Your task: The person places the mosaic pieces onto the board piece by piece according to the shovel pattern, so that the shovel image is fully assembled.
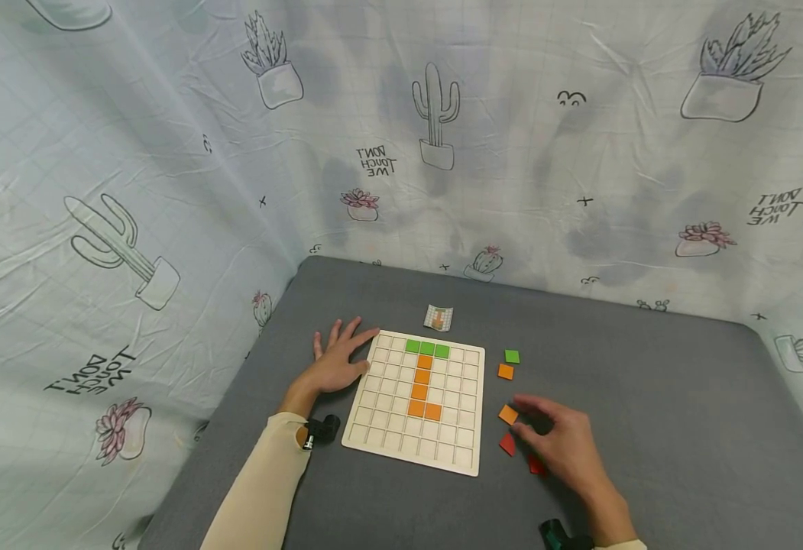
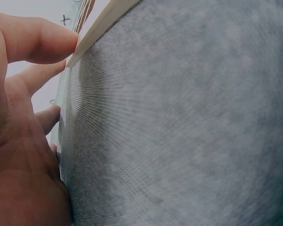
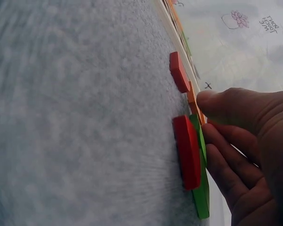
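Note:
The pale square grid board lies on the grey table, with a row of green tiles near its far edge and several orange tiles running toward me below them. My left hand has its fingers spread; its index fingertip and thumb rest at the board's left edge. Right of the board, my right hand reaches over a loose orange tile, thumb and index fingertip apart on either side of it. Under that hand, a red piece and a green piece show in the right wrist view.
Another red piece lies nearer me than the loose orange tile. Farther back are a green tile and an orange square. Beyond the board sits a small pattern card. A printed cloth hangs around the table.

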Available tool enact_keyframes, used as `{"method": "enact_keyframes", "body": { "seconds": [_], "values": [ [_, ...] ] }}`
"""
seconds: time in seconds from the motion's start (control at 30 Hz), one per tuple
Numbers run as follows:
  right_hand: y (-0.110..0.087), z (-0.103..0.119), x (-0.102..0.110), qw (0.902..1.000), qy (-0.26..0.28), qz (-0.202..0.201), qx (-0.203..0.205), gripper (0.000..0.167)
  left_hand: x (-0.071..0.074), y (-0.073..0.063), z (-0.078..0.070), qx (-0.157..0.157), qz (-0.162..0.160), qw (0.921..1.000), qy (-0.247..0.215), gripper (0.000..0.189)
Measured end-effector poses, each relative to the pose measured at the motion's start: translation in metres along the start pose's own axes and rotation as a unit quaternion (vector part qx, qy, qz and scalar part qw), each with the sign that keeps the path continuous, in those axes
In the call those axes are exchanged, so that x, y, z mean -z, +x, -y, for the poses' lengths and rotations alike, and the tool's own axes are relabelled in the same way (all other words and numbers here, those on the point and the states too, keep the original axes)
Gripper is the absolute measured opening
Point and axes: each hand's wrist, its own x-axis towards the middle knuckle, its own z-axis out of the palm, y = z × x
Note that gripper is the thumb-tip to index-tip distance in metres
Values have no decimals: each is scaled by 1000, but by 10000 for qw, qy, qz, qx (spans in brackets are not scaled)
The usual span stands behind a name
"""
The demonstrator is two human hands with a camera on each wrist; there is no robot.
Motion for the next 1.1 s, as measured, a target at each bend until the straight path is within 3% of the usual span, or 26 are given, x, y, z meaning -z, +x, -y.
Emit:
{"method": "enact_keyframes", "body": {
  "seconds": [0.6,1.1],
  "values": [
    [4,4,-6,9997,-209,86,-17,41,1,0,0,-49,-33,10000,-70,67],
    [4,11,-4,9999,-8,-127,-25,39,0,-1,0,-61,10,9999,-85,68]
  ]
}}
